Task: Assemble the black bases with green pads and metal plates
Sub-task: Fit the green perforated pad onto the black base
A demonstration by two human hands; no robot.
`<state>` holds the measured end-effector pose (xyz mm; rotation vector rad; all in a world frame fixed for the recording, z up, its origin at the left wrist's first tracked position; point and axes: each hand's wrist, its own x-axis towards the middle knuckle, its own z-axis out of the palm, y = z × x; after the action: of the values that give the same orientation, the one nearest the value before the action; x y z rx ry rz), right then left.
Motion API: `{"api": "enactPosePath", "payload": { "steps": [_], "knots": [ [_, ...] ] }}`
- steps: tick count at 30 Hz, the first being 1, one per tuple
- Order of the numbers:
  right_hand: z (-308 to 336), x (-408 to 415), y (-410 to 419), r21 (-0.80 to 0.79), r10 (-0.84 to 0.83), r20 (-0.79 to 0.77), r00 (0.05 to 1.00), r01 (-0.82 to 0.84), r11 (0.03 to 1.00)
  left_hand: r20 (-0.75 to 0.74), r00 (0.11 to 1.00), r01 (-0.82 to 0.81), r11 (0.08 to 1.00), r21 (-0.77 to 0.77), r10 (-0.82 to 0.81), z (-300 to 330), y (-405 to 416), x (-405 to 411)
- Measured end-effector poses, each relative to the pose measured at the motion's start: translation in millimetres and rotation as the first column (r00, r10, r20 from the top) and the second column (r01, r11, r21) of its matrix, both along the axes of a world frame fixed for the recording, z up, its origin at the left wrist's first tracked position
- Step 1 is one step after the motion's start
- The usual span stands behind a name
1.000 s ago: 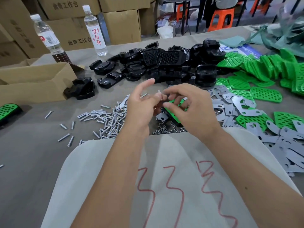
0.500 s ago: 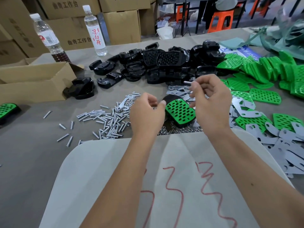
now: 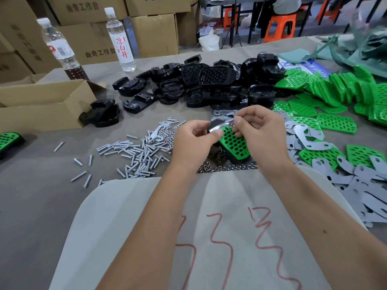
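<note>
Near the middle of the frame I see my left hand [image 3: 193, 141] with its fingers curled, thumb pressed against the near end of a shiny metal plate [image 3: 217, 125], grasping it. My right hand [image 3: 261, 130] pinches the plate's other end between thumb and forefinger, so both hands grip the same piece just above a black base with a green pad [image 3: 235, 143] fitted on top. That base lies on the grey table [image 3: 31, 185], between my wrists, partly hidden by the right hand; I cannot tell whether the plate touches the pad.

A heap of loose black bases [image 3: 209, 84] fills the upper centre of the frame, with one separate base [image 3: 102, 113] lying just beside an open cardboard box [image 3: 41, 105] at the left. Green pads [image 3: 335, 122] spread over the right side, some stacked on edge at the upper right. Grey metal plates [image 3: 366, 185] lie scattered at the lower right, some overlapping the pads. A pile of silver screws [image 3: 136, 151] sits left of my left hand, a few strays further left, and small nuts [image 3: 226, 166] lie along the edge of a pale sheet marked in red [image 3: 209, 227] under my forearms. Two plastic bottles [image 3: 119, 38] stand at the upper left before stacked cartons [image 3: 155, 32]. One finished green-topped piece [image 3: 8, 139] shows at the far left edge
</note>
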<state>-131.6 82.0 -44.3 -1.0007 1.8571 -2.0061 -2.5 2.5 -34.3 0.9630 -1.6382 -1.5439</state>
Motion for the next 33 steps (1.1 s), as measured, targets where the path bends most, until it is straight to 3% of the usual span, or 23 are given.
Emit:
{"api": "enactPosePath", "payload": {
  "steps": [2,9,15,21,26,33],
  "knots": [
    [2,1,1,0.001,0.033,-0.052,0.998,-0.033,0.999,-0.061,0.998,0.034,0.994,0.104,-0.028,2,-1,2],
    [6,4,6,0.170,0.196,-0.317,0.928,-0.148,0.974,-0.114,0.992,-0.028,0.981,0.190,0.050,2,-4,4],
    [12,4,8,0.182,0.236,-0.390,0.890,-0.177,0.967,-0.095,0.994,-0.045,0.988,0.148,0.060,4,-4,6],
    [18,9,7,0.205,0.223,-0.668,0.710,-0.113,0.972,-0.068,0.997,-0.031,0.999,0.035,0.033,7,-2,8],
    [19,14,6,0.290,0.281,-0.675,0.682,-0.105,0.951,-0.034,0.998,-0.044,0.997,0.070,0.047,11,0,11],
    [16,13,8,0.251,0.257,-0.568,0.782,-0.132,0.959,-0.075,0.997,-0.010,0.986,0.164,0.023,8,0,8]
  ]
}}
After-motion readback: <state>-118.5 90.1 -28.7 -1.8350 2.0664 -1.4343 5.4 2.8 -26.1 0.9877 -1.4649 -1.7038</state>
